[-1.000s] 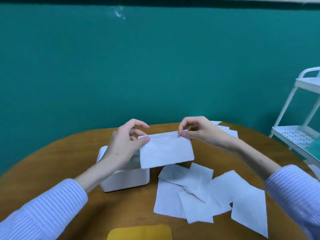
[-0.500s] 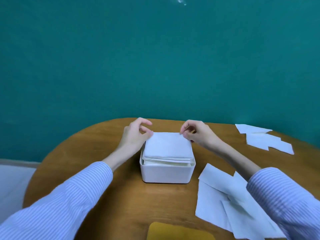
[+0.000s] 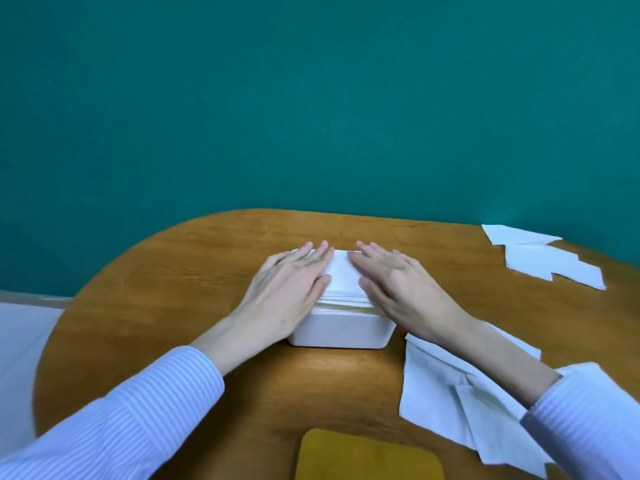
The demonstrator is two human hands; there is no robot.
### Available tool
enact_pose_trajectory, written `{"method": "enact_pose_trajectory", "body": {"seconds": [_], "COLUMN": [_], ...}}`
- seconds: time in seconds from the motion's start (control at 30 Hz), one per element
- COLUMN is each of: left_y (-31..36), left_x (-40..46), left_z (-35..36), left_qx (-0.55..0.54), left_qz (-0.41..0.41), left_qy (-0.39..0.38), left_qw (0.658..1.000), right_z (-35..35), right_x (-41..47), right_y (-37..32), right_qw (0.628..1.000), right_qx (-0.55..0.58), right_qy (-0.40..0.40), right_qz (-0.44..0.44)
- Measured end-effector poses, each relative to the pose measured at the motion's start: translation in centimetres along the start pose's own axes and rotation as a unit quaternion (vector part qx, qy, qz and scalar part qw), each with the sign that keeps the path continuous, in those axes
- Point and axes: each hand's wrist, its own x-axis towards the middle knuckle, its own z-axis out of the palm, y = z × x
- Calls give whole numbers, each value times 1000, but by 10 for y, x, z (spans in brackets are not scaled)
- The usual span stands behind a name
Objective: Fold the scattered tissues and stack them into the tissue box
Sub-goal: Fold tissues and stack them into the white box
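A white tissue box [image 3: 341, 330] stands at the middle of the round wooden table [image 3: 173, 289], filled above its rim with a stack of folded tissues [image 3: 343, 277]. My left hand [image 3: 287, 289] lies flat on the left half of the stack, fingers straight. My right hand [image 3: 398, 289] presses flat on the right half. Only a narrow strip of the top tissue shows between them. Unfolded tissues [image 3: 446, 393] lie scattered at the near right, partly under my right forearm. More tissues [image 3: 543, 259] lie at the far right edge.
A yellow pad [image 3: 367, 457] sits at the table's near edge. A teal wall rises right behind the table. The table's left edge curves off above a pale floor [image 3: 20, 341].
The folded tissue that both hands pinched by its corners now lies on the stack in the box. Both hands have let go and flattened onto it. The view has swung left.
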Motion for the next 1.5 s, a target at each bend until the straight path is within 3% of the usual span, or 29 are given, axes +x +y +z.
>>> {"method": "enact_pose_trajectory", "body": {"seconds": [0.17,0.43,0.6,0.73,0.87,1.1,1.3,1.5], "left_y": [-7,-2,13,37,76,136,157,157], "left_x": [6,12,16,15,15,28,28,8], "left_z": [10,3,-10,-6,19,63,102,99], "left_qx": [19,39,119,73,12,15,19,-54], "left_qz": [-8,-22,-4,27,133,219,223,267], "left_qy": [-82,-159,-129,29,105,63,-39,-39], "left_qw": [996,986,984,997,985,974,974,962], "right_z": [8,12,-4,-28,-37,-14,8,3], "right_x": [7,15,1,-32,-86,-161,-189,-217], "right_y": [0,5,3,17,42,80,92,90], "right_qw": [995,989,994,994,987,980,985,989], "right_qx": [-35,-6,30,69,68,38,-8,14], "right_qy": [-95,-140,-97,62,121,40,-31,-39], "right_qz": [22,51,36,54,88,191,167,143]}}
